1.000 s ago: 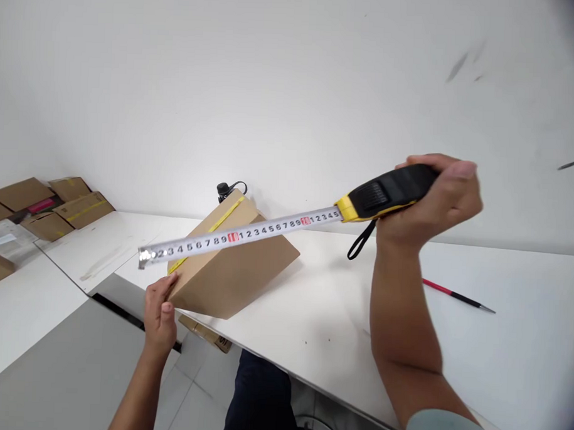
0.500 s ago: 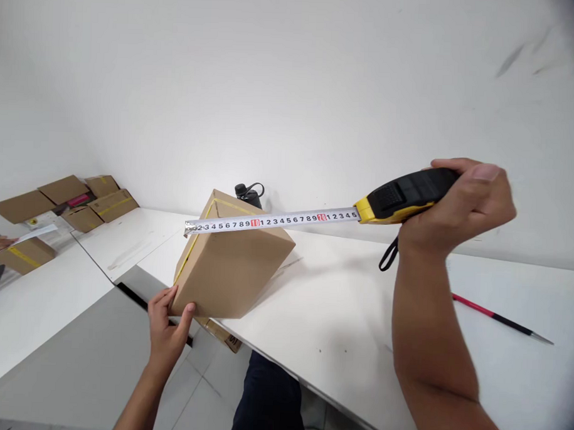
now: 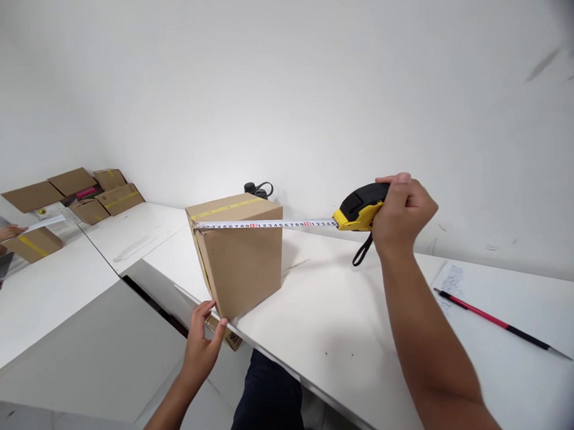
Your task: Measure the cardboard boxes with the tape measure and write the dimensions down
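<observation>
A cardboard box (image 3: pixel 247 270) with yellow tape stands upright at the front edge of the white table. My left hand (image 3: pixel 204 344) grips its lower near corner, thumb on one face and fingertips on the other. My right hand (image 3: pixel 402 213) is closed around a yellow-and-black tape measure (image 3: pixel 362 205), held above the table to the right of the box. The drawn-out blade (image 3: pixel 277 224) runs left across the box near its top edge, its hook end by the top left corner. A black wrist strap dangles from the case.
A red-and-black pen (image 3: pixel 495 319) lies on paper with handwriting (image 3: pixel 449 280) at the right. Behind the box a black bottle top (image 3: pixel 257 189) shows. More cardboard boxes (image 3: pixel 118 200) stand far left, where another person's hand (image 3: pixel 6 235) holds a white sheet. A wall backs the table.
The box has gone from tilted to upright on the table. My left hand moved right with it. My right hand brought the tape measure left and slightly down, the blade still out.
</observation>
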